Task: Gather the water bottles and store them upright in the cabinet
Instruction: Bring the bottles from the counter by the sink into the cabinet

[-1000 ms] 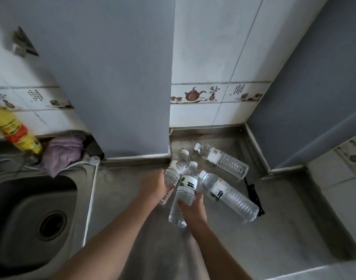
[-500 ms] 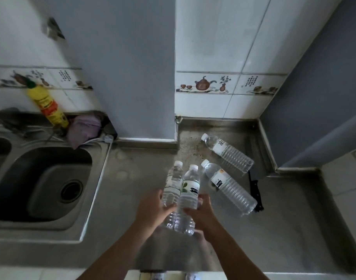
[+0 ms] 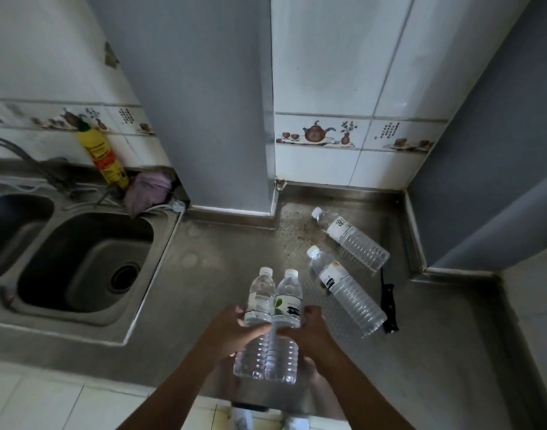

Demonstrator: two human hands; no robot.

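Two clear water bottles with white caps are held side by side above the steel counter's front edge. My left hand [image 3: 231,330] grips the left bottle [image 3: 259,293]. My right hand [image 3: 312,332] grips the right bottle [image 3: 287,302], which has a green-leaf label. Two more bottles lie on their sides on the counter to the right: a nearer one [image 3: 346,290] and a farther one [image 3: 352,240] by the back corner. No cabinet interior is in view.
A steel sink [image 3: 80,262] fills the left of the counter [image 3: 188,274]. A yellow bottle [image 3: 106,159] and a purple cloth [image 3: 148,190] sit behind it. A black-handled knife [image 3: 389,302] lies right of the lying bottles. A grey column [image 3: 204,103] stands at the back.
Both hands have lifted the two bottles off the counter and drawn them back toward me, side by side. The view has shifted back and left, showing more sink.
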